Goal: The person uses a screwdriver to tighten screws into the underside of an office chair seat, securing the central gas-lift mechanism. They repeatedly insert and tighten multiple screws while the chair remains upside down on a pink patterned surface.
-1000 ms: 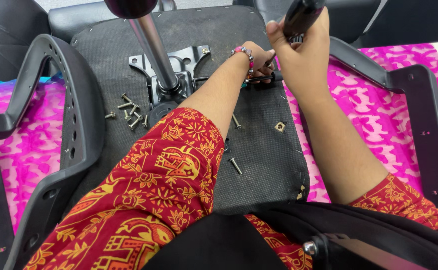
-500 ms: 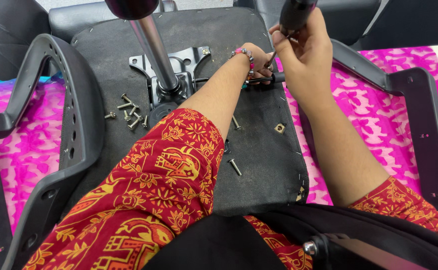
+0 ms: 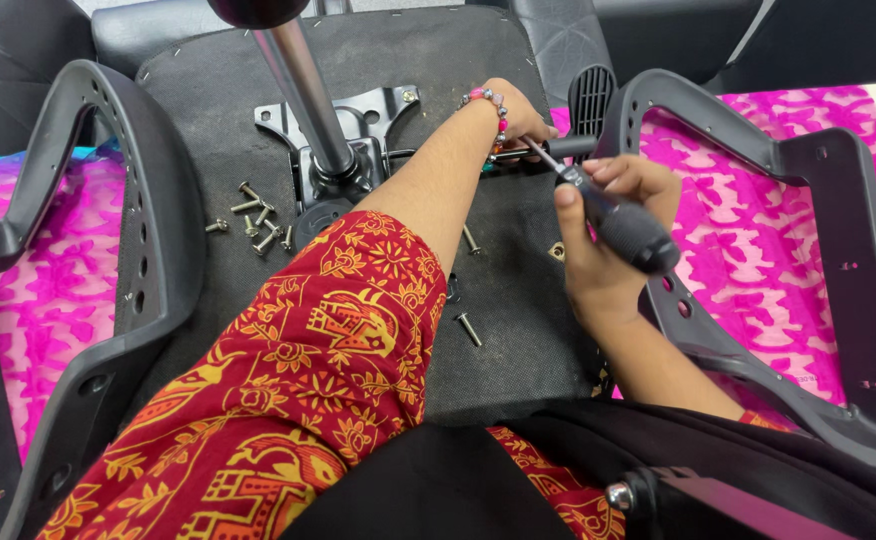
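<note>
right fingers point(image 3: 626, 172) wrapped round screwdriver point(image 3: 613, 212)

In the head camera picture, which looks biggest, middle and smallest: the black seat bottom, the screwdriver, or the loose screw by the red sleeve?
1. Black seat bottom, by far the biggest.
2. Screwdriver, held in the right hand; it is nearer the camera, but the gap is clear anyway.
3. Loose screw, the smallest.

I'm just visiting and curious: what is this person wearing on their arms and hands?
Both hands are bare, no gloves. The left arm wears a loose red sleeve with orange-yellow ornamental print; a pink-and-grey beaded bracelet circles the left wrist. A matching sleeve edge shows on the right arm.
</note>
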